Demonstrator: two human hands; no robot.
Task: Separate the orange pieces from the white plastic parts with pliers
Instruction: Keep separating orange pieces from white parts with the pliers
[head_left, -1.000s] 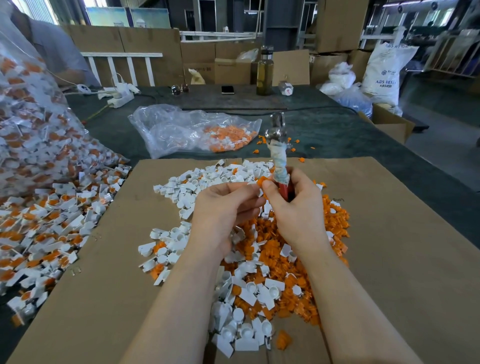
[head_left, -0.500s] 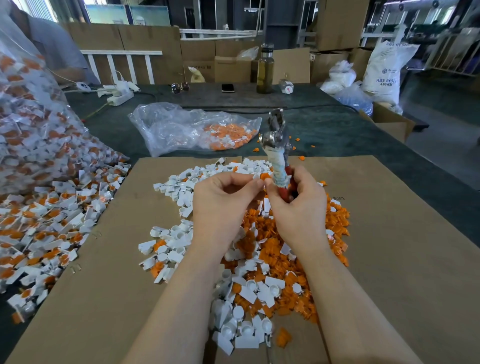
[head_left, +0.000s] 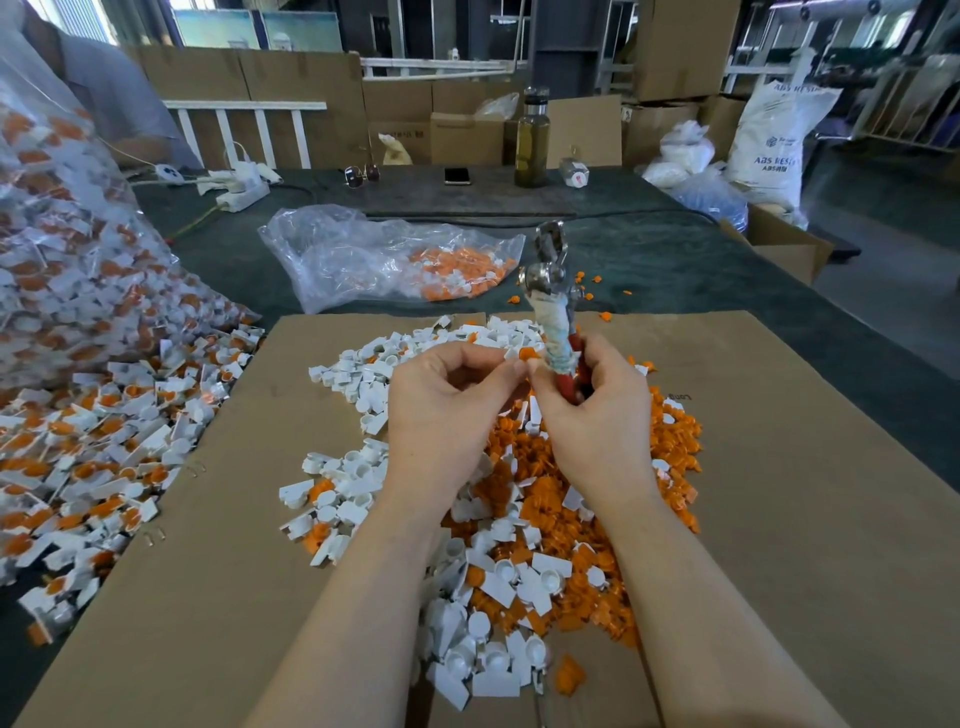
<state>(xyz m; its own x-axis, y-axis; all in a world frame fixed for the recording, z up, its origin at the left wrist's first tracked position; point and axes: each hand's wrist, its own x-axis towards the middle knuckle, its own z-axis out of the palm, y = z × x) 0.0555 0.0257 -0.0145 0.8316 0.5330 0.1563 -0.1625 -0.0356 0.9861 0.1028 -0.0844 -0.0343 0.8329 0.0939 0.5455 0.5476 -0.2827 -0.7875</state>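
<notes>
the right hand (head_left: 597, 415) has its grip curled round the pliers (head_left: 558, 322), fingers wrapped on the red handles, one of them bound in pale cloth; the metal head points up and away, and whether its jaws are parted cannot be told. the thumb and forefinger of that hand also meet the left hand (head_left: 447, 410), whose grip pinches a small white plastic part with an orange piece (head_left: 525, 354) between the fingertips, held just beside the pliers' handles above the heap.

under both hands lies a mixed heap on a cardboard sheet (head_left: 779, 493): loose orange pieces (head_left: 670, 441) mostly to the right, white plastic parts (head_left: 363, 364) mostly to the left and near. left of the cardboard, unsorted white-and-orange parts (head_left: 104, 441) spill from a big clear bag (head_left: 67, 260). beyond the cardboard a smaller clear bag (head_left: 374, 260) holds orange pieces on the dark green bench (head_left: 649, 249). far back stand a bottle (head_left: 532, 140), a phone (head_left: 457, 175) and cardboard boxes (head_left: 467, 135).
</notes>
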